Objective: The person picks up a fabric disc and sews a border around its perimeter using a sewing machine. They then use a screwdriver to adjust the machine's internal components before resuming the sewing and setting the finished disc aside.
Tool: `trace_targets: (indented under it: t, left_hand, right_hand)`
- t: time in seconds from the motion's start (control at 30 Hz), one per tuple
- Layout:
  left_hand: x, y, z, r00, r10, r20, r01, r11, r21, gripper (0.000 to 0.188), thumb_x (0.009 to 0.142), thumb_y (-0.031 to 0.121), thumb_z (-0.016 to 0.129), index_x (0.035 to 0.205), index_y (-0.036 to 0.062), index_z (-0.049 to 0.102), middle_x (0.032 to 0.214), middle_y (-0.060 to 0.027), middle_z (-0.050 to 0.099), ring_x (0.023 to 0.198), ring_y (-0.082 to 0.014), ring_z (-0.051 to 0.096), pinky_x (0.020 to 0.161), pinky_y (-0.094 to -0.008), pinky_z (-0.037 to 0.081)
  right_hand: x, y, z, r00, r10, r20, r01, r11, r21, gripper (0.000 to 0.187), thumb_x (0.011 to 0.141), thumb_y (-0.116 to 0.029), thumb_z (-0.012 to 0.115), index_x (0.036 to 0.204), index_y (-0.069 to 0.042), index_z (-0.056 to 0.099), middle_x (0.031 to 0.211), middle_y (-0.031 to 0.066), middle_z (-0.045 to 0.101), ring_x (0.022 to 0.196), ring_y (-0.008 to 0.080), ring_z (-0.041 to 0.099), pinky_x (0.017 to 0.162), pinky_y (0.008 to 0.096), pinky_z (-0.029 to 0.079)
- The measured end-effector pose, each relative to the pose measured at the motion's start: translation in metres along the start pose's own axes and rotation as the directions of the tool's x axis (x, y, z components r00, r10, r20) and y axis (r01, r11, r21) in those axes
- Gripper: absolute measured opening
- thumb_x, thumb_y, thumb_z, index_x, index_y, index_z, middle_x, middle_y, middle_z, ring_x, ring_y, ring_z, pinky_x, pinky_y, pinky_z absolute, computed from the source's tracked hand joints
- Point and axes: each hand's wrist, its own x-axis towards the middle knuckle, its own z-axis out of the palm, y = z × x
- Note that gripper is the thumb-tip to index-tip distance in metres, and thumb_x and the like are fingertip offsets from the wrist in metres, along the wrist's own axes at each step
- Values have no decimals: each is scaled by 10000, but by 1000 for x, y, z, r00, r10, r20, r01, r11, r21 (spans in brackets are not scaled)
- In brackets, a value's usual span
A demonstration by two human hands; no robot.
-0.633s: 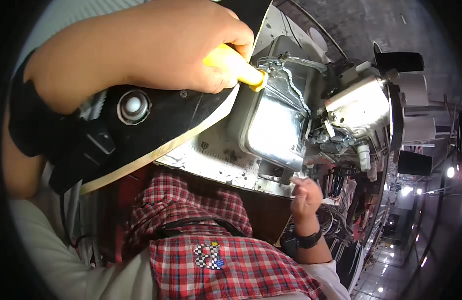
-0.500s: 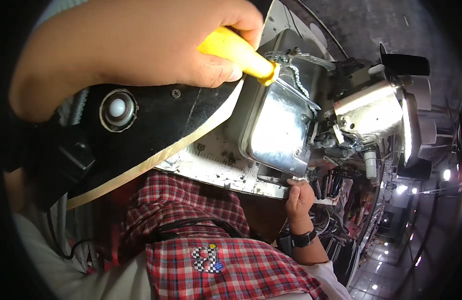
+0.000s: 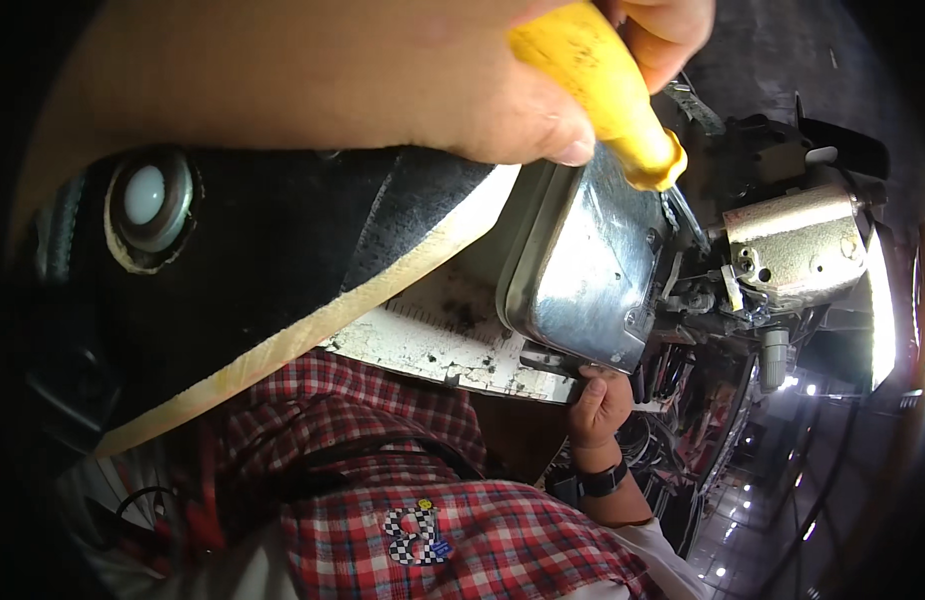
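Yellow screwdriver [image 3: 628, 115] in left hand [image 3: 493, 85] now appears farther right.

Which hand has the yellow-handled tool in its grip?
The left hand, at the picture's top, wrapped around the yellow handle. The right hand, with the dark wristband, is instead by the lower corner of the shiny metal panel.

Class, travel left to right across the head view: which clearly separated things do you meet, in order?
Round white-centred fitting, checkered patch, yellow screwdriver handle, silvery metal housing.
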Motion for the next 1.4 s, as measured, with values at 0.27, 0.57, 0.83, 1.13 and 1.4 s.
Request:
trace_targets:
  t: [0.27, 0.57, 0.83, 1.13, 1.4]
  left_hand:
    - [-2, 13, 4, 996, -68, -51, 67, 998, -19, 381, 758, 131, 467, 1128, 46, 502, 881, -85, 525, 732, -206, 487, 650, -284, 440]
    - [-4, 15, -2, 992, -96, -83, 92, 995, -43, 370, 751, 130, 479, 1110, 45, 509, 873, -83, 525, 726, -204, 489, 645, -283, 440]
    - [-13, 13, -7, 989, -102, -104, 99, 994, -38, 361, 745, 129, 491, 1094, 44, 514, 866, -81, 525, 721, -203, 491, 639, -282, 440]
    - [-23, 8, -9, 979, -126, -158, 121, 992, -41, 350, 738, 128, 503, 1077, 43, 520, 858, -79, 525, 716, -202, 493, 634, -281, 440]
    - [-18, 11, -9, 971, -148, -189, 134, 988, -82, 341, 731, 127, 514, 1061, 42, 526, 851, -77, 525, 711, -200, 495, 628, -280, 440]
  right_hand:
    - [11, -11, 4, 999, -45, -22, 45, 998, 36, 284, 831, -219, 410, 749, 2, 569, 656, 166, 520, 565, 318, 513, 516, 346, 401]
    - [9, -8, 2, 999, -45, -11, 45, 998, 47, 290, 848, -214, 406, 786, 21, 562, 692, 161, 552, 593, 294, 544, 548, 331, 422]
    - [9, -7, 5, 994, -60, -87, 64, 997, 40, 250, 827, -189, 428, 698, -8, 541, 610, 133, 505, 522, 273, 491, 481, 328, 375]
    - [2, -3, 3, 994, -25, -102, 29, 999, 40, 243, 813, -165, 429, 650, -23, 538, 564, 105, 456, 470, 246, 428, 452, 321, 336]
    - [26, 88, -99, 749, 178, -638, -471, 820, -325, 187, 864, -168, 444, 959, -8, 467, 817, 76, 514, 711, 166, 510, 587, 269, 431]
